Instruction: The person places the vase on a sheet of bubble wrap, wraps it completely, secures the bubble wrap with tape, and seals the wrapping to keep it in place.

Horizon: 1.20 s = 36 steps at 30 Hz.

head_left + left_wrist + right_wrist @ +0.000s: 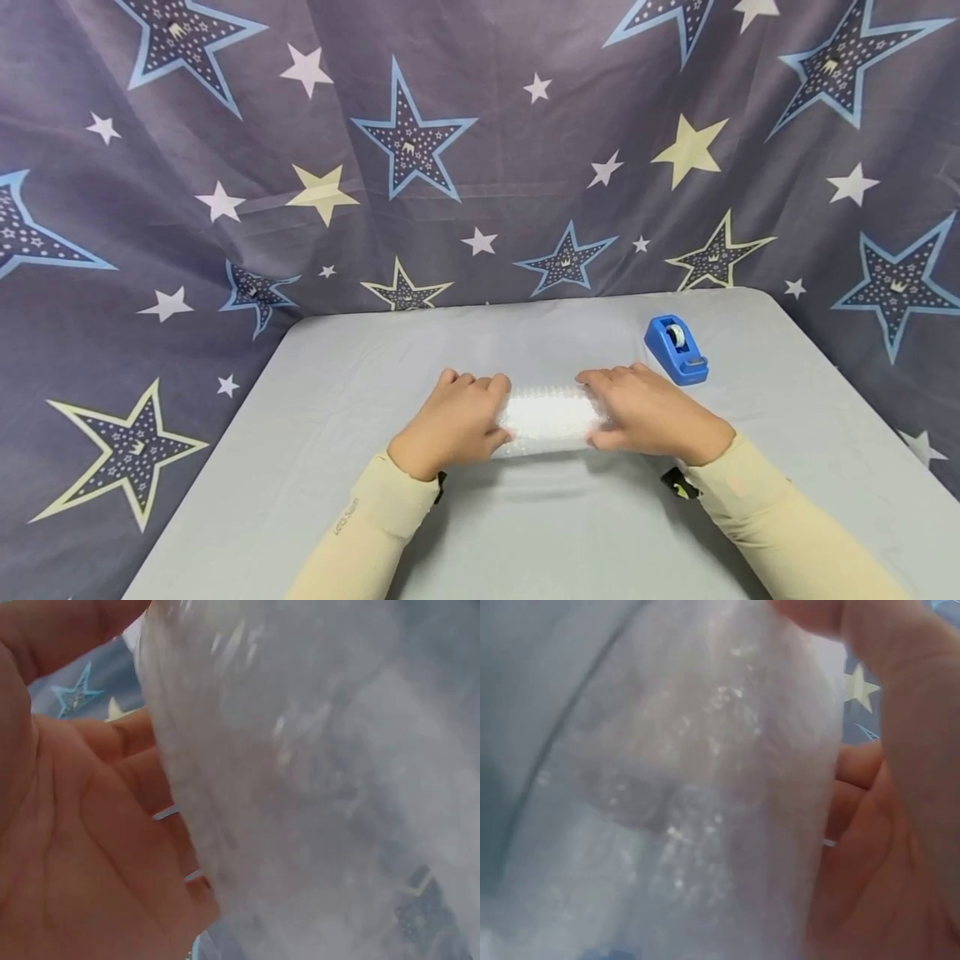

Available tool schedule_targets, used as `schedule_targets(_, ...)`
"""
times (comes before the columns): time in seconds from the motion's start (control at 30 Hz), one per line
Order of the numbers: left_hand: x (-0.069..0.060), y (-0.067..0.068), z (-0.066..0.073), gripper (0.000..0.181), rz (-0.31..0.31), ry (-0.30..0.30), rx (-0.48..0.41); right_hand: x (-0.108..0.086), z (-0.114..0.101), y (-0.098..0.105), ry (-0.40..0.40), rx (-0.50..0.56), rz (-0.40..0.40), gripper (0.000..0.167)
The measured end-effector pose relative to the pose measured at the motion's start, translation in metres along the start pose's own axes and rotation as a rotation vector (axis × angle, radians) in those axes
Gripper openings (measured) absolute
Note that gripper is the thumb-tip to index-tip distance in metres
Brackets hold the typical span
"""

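A white bundle in clear bubble wrap point(551, 419) spans the space between both hands, over the middle of the grey-covered table. My left hand point(467, 421) grips its left end, thumb on the near side and fingers on the far side. At the right end, my right hand point(637, 412) holds it the same way. Close up in the left wrist view, the shiny bubble wrap point(285, 772) fills most of the picture beside the palm. The right wrist view shows the wrap point(697, 795) between thumb and fingers. What lies inside the wrap cannot be made out.
A blue tape dispenser point(677, 350) with a roll of tape stands at the table's back right, just beyond my right hand. The table point(360, 375) is covered with a light grey cloth. Behind and beside it hangs a dark curtain point(480, 183) printed with stars.
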<state>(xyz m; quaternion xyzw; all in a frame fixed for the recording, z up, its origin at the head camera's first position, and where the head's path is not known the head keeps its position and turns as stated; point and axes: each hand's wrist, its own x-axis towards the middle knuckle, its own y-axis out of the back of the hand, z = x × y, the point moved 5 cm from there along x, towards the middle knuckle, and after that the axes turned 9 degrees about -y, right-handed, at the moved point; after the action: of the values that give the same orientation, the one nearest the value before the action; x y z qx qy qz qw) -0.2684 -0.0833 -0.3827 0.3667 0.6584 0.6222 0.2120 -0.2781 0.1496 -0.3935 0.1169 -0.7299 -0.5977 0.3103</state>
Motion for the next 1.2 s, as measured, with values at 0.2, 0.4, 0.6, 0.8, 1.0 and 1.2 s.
schedule_targets(0.2,-0.003,0.003,0.001,0.046,-0.049,0.007,-0.070,-0.001,-0.001,0.004,-0.036,0.066,-0.079,0.067)
schedule_targets(0.4,-0.001,0.003,-0.001,0.036,-0.011,0.017,-0.082,-0.002,0.004,0.002,-0.062,0.148,-0.103,0.060)
schedule_targets(0.6,0.001,0.004,-0.002,0.035,0.046,0.016,-0.047,-0.002,0.008,0.000,-0.063,0.206,-0.120,0.056)
schedule_targets(0.8,0.003,0.003,-0.004,0.040,0.053,0.026,-0.005,0.001,0.010,0.001,-0.047,0.220,-0.101,0.052)
schedule_targets(1.0,0.004,0.004,-0.004,0.034,0.113,0.021,0.001,0.002,0.015,0.000,-0.053,0.201,-0.103,0.054)
schedule_targets(1.2,0.005,0.005,-0.006,0.032,0.175,0.008,0.011,0.002,0.018,0.000,-0.047,0.215,-0.118,0.058)
